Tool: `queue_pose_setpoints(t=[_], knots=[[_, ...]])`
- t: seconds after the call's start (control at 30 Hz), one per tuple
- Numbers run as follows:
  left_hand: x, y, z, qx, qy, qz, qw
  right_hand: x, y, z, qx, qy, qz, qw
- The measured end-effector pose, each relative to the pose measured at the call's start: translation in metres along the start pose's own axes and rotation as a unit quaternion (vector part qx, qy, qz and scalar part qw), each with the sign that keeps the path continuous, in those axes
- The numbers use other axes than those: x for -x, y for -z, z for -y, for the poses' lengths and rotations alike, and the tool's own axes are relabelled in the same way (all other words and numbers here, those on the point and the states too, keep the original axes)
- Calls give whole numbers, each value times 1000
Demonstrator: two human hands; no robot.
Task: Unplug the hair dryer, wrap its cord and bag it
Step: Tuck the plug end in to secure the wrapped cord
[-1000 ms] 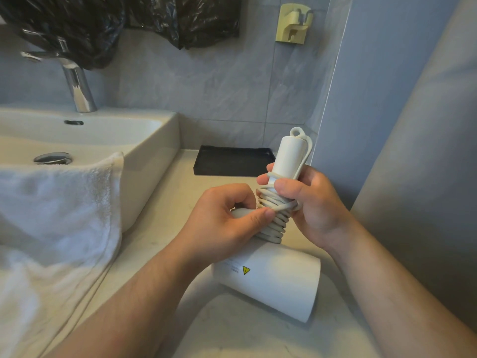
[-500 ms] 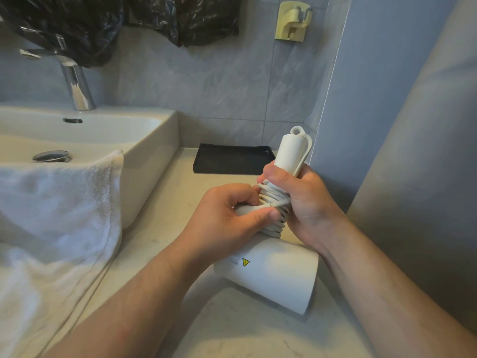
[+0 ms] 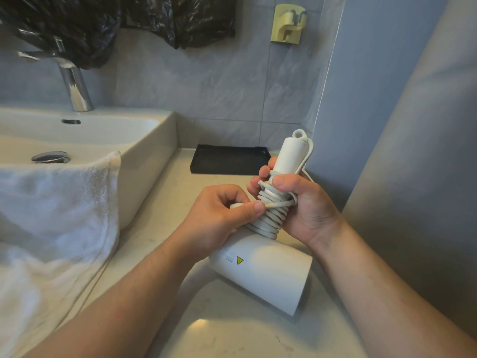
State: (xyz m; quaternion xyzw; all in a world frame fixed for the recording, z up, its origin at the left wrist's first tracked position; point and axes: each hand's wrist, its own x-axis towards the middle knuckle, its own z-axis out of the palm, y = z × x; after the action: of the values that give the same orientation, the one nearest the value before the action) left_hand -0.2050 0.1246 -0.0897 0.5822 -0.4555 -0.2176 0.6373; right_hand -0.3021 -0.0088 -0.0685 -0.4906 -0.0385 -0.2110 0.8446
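A white hair dryer [image 3: 263, 272] stands barrel-down on the pale counter [image 3: 232, 329], handle pointing up. Its white cord [image 3: 271, 218] is coiled in several turns around the handle. My right hand [image 3: 302, 205] grips the handle over the upper coils, thumb pressing on the front. My left hand [image 3: 219, 215] pinches the cord's loose end between thumb and curled fingers, just left of the coils; the plug is hidden inside that hand. A black plastic bag [image 3: 77, 24] hangs on the wall above the faucet.
A white sink [image 3: 144, 140] with a chrome faucet [image 3: 74, 86] is at left, a white towel [image 3: 51, 215] draped over its front edge. A black tray [image 3: 227, 158] lies at the back of the counter. A yellow wall hook [image 3: 287, 23] is above. A grey wall stands close at right.
My right hand has shifted its hold on the handle and the thumb now presses higher on the coils. My left hand keeps the cord end pulled across the wraps. The dryer stays in place.
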Motion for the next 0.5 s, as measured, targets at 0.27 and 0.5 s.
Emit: queue_pose_setpoints(t=[0.27,0.5], knots=[[2,4,6,68,77,70,992,-2,9,5,32,-18,-21,999],[1,6,13,95,96,67,989,-1,18,17,116,-90,-107,983]])
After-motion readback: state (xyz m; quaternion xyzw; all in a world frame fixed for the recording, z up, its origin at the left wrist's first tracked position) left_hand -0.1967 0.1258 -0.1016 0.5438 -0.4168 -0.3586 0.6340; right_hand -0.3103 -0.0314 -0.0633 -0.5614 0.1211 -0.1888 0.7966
